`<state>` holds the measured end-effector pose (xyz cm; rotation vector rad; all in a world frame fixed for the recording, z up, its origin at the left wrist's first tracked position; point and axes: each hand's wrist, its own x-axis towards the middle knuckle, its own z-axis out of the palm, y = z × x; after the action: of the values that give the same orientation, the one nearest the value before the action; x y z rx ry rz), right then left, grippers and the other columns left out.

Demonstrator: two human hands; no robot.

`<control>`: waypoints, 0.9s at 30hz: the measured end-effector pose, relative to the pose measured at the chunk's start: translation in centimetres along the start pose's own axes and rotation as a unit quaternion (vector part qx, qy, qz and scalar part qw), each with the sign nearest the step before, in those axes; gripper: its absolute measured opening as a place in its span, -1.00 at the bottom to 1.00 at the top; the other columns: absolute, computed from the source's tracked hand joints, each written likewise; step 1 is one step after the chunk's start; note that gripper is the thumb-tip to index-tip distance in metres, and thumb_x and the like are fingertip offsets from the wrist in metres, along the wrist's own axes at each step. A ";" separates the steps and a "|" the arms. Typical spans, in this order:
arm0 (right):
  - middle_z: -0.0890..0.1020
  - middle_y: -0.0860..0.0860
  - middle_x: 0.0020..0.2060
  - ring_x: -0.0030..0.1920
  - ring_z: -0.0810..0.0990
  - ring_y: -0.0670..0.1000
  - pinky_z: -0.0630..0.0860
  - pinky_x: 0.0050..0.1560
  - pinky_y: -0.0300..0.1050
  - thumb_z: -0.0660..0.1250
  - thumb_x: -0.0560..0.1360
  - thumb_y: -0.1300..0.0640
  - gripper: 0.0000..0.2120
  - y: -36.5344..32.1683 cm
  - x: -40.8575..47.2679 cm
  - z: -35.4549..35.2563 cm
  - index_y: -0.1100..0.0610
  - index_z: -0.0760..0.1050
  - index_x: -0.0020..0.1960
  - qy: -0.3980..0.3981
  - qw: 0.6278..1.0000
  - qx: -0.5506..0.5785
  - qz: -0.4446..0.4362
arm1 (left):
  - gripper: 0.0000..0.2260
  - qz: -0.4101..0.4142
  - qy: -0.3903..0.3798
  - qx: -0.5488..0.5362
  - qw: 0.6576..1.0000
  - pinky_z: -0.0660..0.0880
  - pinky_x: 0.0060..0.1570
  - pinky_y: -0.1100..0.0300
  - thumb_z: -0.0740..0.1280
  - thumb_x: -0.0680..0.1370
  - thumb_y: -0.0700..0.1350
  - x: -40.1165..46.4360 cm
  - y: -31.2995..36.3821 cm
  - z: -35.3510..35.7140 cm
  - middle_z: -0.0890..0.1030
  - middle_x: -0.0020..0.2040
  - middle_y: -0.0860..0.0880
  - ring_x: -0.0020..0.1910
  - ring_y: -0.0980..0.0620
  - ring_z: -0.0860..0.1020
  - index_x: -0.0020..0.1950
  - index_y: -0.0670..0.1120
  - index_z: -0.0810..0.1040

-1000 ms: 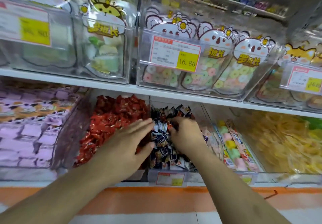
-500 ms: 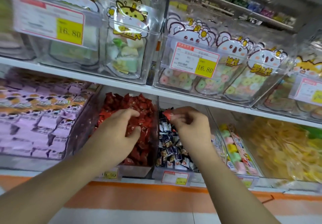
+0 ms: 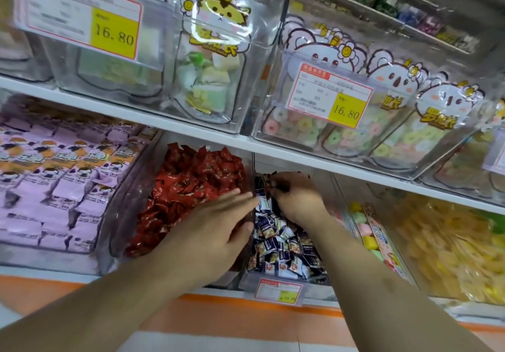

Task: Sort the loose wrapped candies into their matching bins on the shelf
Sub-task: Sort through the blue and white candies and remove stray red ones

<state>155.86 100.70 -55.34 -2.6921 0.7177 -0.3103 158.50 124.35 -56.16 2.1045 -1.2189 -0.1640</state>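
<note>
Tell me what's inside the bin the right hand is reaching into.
The clear bin holds dark blue and white wrapped candies, piled loosely. The right hand covers the back of the pile, so its grip and anything under it cannot be seen.

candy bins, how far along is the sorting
The red candies fill their own bin with no strays showing. In hand: the right hand digs among the dark blue-and-white candies, the left hand flat at the divider. Whether strays are left, I cannot tell.

Two bare hands, left hand [image 3: 218, 231] and right hand [image 3: 297, 201]; three yellow-patched white price tags: two above them [image 3: 82, 20] [image 3: 330, 96], one below [image 3: 278, 291].
</note>
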 end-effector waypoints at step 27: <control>0.70 -0.09 -0.18 -0.28 0.62 -0.15 0.51 -0.35 -0.32 0.32 0.64 0.19 -0.83 -1.9 -11.8 -4.8 -0.02 0.65 0.05 0.064 0.967 0.244 0.032 | -0.67 -0.113 0.124 -0.036 0.985 0.37 0.20 0.34 0.39 0.61 0.05 -1.1 0.6 -2.6 0.52 0.25 0.35 0.25 0.33 0.47 0.37 0.20 0.51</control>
<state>145.28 107.02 -51.67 -2.1926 0.6605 -0.5676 158.58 126.35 -54.06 2.1227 -0.8175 -0.0446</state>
